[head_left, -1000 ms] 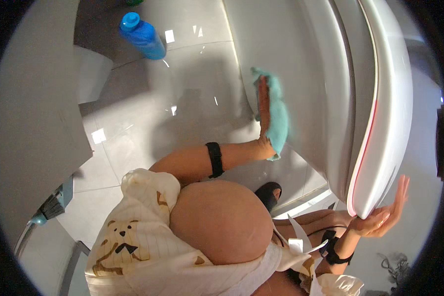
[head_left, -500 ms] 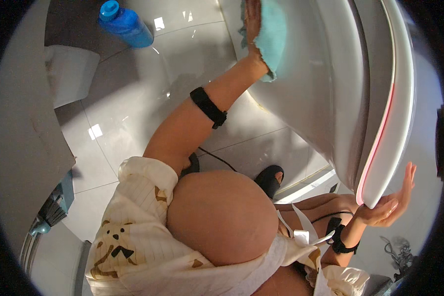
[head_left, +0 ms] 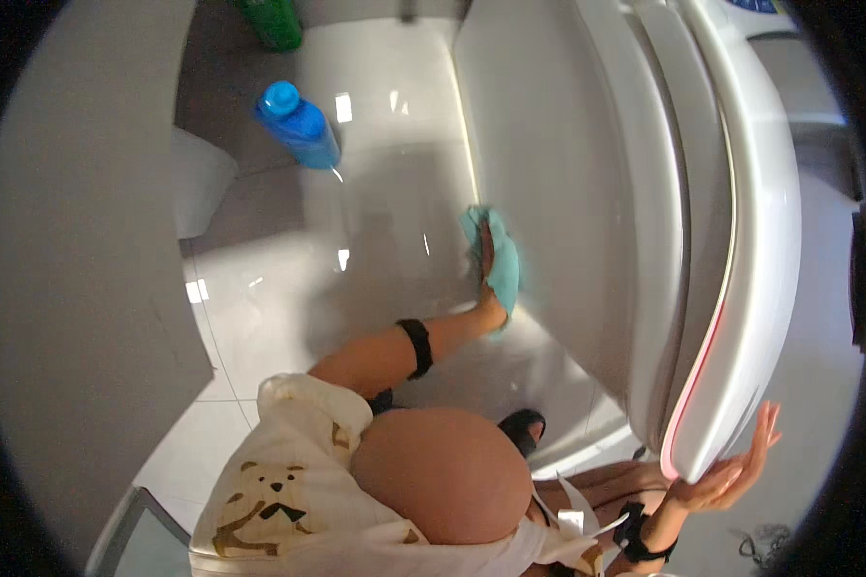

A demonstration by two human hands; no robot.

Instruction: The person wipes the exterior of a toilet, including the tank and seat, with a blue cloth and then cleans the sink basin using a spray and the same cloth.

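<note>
My left hand (head_left: pixel 488 252) presses a teal cloth (head_left: pixel 506 276) against the lower side of a white toilet (head_left: pixel 558 192), close to where its base meets the floor. The cloth covers part of the hand, and its fingers are partly hidden. My right hand (head_left: pixel 726 483) rests at the front end of the toilet's white seat or lid (head_left: pixel 755 250), fingers stretched out and holding nothing. Dark straps circle both of my forearms.
A blue bottle (head_left: pixel 303 130) stands on the glossy tiled floor (head_left: pixel 385 221) at the far left, with a green bottle (head_left: pixel 274 21) behind it. Along the left runs a grey panel (head_left: pixel 77 240). My bent knee (head_left: pixel 443 471) and a black slipper (head_left: pixel 522 431) are near the front.
My left hand and the cloth have moved down and nearer along the toilet's side to its base. The view has shifted, bringing the green bottle in. My right hand stays at the seat's end.
</note>
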